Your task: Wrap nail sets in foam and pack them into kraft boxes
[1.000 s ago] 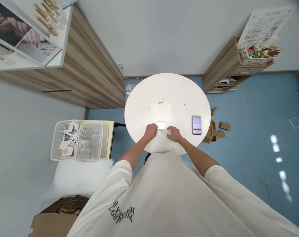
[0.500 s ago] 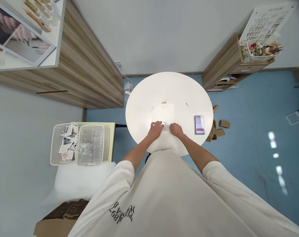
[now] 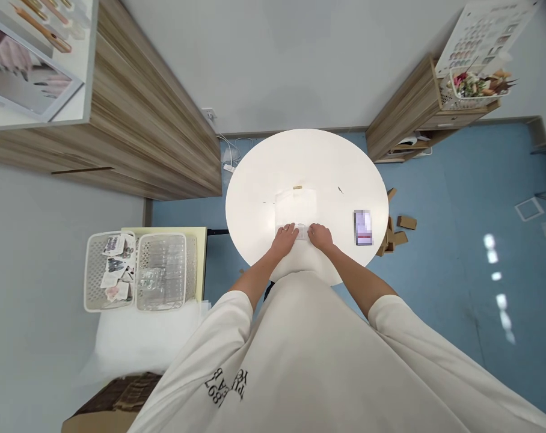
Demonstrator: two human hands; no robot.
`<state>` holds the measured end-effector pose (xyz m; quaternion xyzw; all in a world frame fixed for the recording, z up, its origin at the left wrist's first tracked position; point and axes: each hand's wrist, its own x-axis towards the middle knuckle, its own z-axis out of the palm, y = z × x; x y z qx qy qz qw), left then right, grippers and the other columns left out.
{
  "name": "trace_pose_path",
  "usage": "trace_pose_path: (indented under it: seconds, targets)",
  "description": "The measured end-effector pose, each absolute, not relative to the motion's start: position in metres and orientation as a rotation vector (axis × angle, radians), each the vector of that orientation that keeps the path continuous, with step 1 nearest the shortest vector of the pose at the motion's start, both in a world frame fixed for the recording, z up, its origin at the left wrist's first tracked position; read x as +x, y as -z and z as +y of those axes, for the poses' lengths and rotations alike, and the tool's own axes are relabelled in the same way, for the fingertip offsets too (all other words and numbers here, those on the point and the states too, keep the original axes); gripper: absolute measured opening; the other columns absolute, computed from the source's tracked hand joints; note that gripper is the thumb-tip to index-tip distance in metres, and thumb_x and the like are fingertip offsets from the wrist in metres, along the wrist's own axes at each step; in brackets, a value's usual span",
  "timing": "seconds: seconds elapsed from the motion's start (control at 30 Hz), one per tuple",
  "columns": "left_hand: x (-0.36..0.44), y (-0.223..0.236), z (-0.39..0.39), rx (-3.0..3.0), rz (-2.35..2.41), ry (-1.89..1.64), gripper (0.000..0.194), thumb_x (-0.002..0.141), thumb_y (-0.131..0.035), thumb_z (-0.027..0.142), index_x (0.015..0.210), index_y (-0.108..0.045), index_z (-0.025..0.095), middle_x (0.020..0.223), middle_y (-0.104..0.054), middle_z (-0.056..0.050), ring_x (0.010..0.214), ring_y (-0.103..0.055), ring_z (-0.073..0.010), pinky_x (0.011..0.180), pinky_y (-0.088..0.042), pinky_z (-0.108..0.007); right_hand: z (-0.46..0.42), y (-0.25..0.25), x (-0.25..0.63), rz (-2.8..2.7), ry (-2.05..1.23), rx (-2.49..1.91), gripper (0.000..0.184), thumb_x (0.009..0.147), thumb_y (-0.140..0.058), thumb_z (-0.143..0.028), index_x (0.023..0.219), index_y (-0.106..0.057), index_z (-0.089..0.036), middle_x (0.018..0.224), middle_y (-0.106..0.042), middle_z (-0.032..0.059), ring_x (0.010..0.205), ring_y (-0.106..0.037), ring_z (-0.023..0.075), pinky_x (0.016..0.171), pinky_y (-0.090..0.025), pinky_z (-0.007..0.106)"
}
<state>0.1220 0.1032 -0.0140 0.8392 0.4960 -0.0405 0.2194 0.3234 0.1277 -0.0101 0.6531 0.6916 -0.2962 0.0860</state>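
At the near part of the white round table (image 3: 259,168), a small clear plastic case (image 3: 302,231) lies between my hands, on the near end of a thin translucent white sheet (image 3: 295,207). My left hand (image 3: 285,238) has its fingers bent over the case's left end. At the right end, my right hand (image 3: 320,236) grips with curled fingers; its thumb is mostly hidden. Whether the sheet's edge is folded over the case is too small to tell. Beyond the sheet's far edge lies a small gold-coloured piece (image 3: 297,187).
A phone-like purple item (image 3: 363,228) lies on the table's right side. To the left, white baskets (image 3: 161,236) hold clear cases and cards, beside a stack of white sheets (image 3: 142,337). Wooden cabinets (image 3: 156,108) flank the table. Small cardboard boxes (image 3: 407,222) lie on the floor.
My hands stay at both ends of the case, with only slight finger movement. The case looks paler and its inner details show less. The whole view has shifted a little.
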Motion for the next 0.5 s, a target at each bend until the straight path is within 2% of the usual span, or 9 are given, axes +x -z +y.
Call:
trace_pose_path:
  seconds: [0.07, 0.13, 0.27, 0.33, 0.5]
  targets:
    - [0.123, 0.015, 0.106, 2.308, 1.396, 0.112, 0.058, 0.084, -0.05, 0.008, 0.139, -0.043, 0.025, 0.158, -0.037, -0.013, 0.143, -0.037, -0.0303, 0.11, -0.035, -0.048, 0.124, 0.006, 0.325, 2.06, 0.936, 1.983, 0.038, 0.1, -0.041, -0.031, 0.134, -0.055, -0.018, 0.123, -0.066, 0.014, 0.105, -0.062, 0.0279, 0.089, -0.044, 0.038]
    - [0.125, 0.015, 0.108, 2.284, 1.416, 0.103, 0.056, 0.083, -0.05, 0.008, 0.137, -0.045, 0.025, 0.155, -0.041, -0.013, 0.14, -0.04, -0.0309, 0.108, -0.036, -0.048, 0.119, -0.001, 0.327, 2.117, 0.897, 2.015, 0.044, 0.099, -0.042, -0.029, 0.141, -0.048, -0.017, 0.137, -0.059, 0.0154, 0.116, -0.057, 0.0294, 0.096, -0.042, 0.04]
    - [0.127, 0.008, 0.113, 2.223, 1.405, 0.088, 0.05, 0.081, -0.053, 0.009, 0.129, -0.05, 0.022, 0.146, -0.048, -0.014, 0.133, -0.044, -0.032, 0.106, -0.035, -0.047, 0.106, -0.015, 0.327, 2.363, 0.665, 1.895, 0.045, 0.096, -0.047, -0.023, 0.14, -0.05, -0.017, 0.154, -0.041, 0.0163, 0.142, -0.033, 0.0338, 0.113, -0.026, 0.049]
    - [0.126, 0.002, 0.112, 2.194, 1.392, 0.099, 0.048, 0.08, -0.057, 0.012, 0.126, -0.051, 0.022, 0.141, -0.051, -0.013, 0.13, -0.046, -0.0322, 0.106, -0.035, -0.047, 0.099, -0.018, 0.325, 2.482, 0.679, 1.702, 0.044, 0.094, -0.049, -0.021, 0.138, -0.053, -0.019, 0.154, -0.041, 0.0148, 0.144, -0.03, 0.0335, 0.115, -0.022, 0.051]
    - [0.12, -0.005, 0.094, 2.119, 1.345, 0.106, 0.043, 0.079, -0.065, 0.026, 0.121, -0.053, 0.023, 0.128, -0.057, -0.011, 0.121, -0.051, -0.031, 0.102, -0.039, -0.045, 0.08, -0.01, 0.32, 2.558, 0.755, 1.421, 0.049, 0.088, -0.059, -0.02, 0.137, -0.054, -0.024, 0.152, -0.047, 0.0122, 0.144, -0.033, 0.0332, 0.115, -0.023, 0.052]
